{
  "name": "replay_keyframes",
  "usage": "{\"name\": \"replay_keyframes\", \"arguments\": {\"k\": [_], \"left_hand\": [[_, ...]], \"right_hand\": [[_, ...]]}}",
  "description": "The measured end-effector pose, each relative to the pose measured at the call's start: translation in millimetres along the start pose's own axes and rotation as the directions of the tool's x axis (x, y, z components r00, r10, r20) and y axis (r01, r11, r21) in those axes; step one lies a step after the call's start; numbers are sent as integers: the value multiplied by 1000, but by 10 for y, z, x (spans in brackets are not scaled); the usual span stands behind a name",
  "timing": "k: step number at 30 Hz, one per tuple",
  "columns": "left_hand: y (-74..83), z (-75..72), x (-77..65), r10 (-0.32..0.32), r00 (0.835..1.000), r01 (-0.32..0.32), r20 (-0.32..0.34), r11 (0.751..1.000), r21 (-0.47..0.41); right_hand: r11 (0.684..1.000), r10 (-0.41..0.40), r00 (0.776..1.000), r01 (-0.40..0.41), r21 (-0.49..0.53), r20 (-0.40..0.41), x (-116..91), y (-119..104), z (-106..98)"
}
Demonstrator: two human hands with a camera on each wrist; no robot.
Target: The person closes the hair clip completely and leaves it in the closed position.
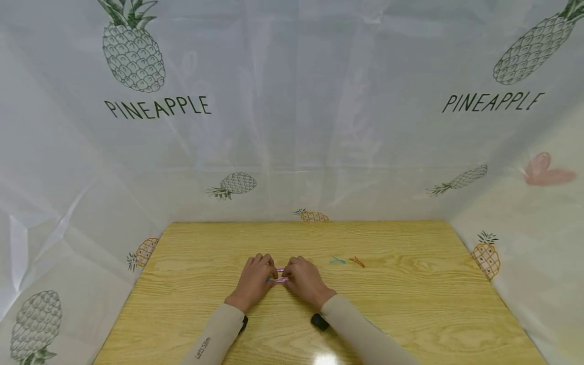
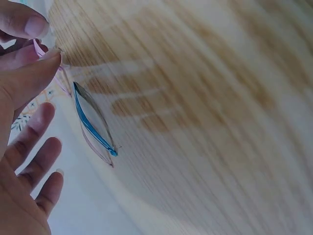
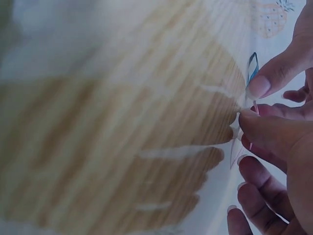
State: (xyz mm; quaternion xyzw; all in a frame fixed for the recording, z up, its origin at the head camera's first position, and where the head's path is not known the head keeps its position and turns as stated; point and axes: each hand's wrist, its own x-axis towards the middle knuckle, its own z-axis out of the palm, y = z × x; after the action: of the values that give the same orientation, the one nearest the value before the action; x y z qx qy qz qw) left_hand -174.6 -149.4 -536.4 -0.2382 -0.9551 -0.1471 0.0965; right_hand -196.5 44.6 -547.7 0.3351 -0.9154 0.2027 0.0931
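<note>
Both hands meet over the middle of the table. My left hand (image 1: 256, 280) pinches a thin pink piece (image 2: 37, 48) between thumb and finger, its other fingers spread loosely. From the right, my right hand (image 1: 304, 282) also pinches thin pink material (image 3: 255, 106), its lower fingers loosely bent. In the head view, two pink strips (image 1: 281, 280) show between the hands; whether they are one object cannot be told. A narrow blue looped piece (image 2: 90, 123) lies on the table below the left hand, with a faint thin pink line (image 2: 95, 149) beside it.
Right of the hands, a small teal piece (image 1: 337, 260) and a small orange V-shaped piece (image 1: 357, 262) lie on the wood-grain table (image 1: 410, 304). White pineapple-printed sheeting (image 1: 319, 126) encloses the back and sides. Dark devices (image 1: 320, 322) sit at the wrists.
</note>
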Motion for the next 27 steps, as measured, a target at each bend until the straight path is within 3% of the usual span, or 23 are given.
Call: {"name": "replay_keyframes", "arguments": {"k": [15, 27], "left_hand": [[3, 3, 0, -28, 1000, 28, 8, 1000, 2], [41, -10, -9, -24, 1000, 24, -17, 1000, -16]], "right_hand": [[998, 65, 996, -65, 5, 57, 17, -31, -14], [998, 45, 999, -46, 32, 27, -49, -21, -61]]}}
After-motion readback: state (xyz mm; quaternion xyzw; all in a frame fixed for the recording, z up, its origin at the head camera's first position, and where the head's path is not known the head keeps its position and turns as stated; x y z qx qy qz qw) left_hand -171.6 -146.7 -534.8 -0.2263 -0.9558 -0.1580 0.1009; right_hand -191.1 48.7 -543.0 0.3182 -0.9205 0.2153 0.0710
